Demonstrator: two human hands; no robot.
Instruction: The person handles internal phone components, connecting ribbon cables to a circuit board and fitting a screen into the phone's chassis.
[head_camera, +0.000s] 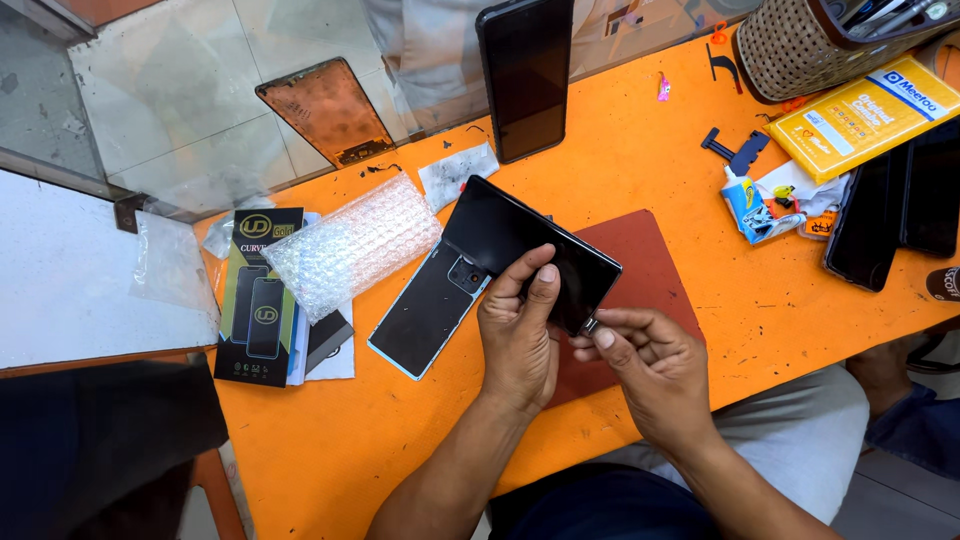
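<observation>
We steady the black phone (530, 255) in our left hand (520, 335) while our right hand (650, 365) pinches its near corner, best gripped gently

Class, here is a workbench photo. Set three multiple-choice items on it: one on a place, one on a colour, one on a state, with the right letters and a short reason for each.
1. Where does the bubble wrap lie?
A. left of the held phone
B. in the woven basket
C. on the yellow box

2. What colour is the table top?
A. green
B. orange
C. white

3. How is the dark phone in the middle?
A. flat on the table, untouched
B. held in the left hand, with the right hand at its lower corner
C. wrapped in plastic

Answers:
1 A, it lies beside the phone box.
2 B, bare orange surface throughout.
3 B, fingers wrap its edge.
</observation>
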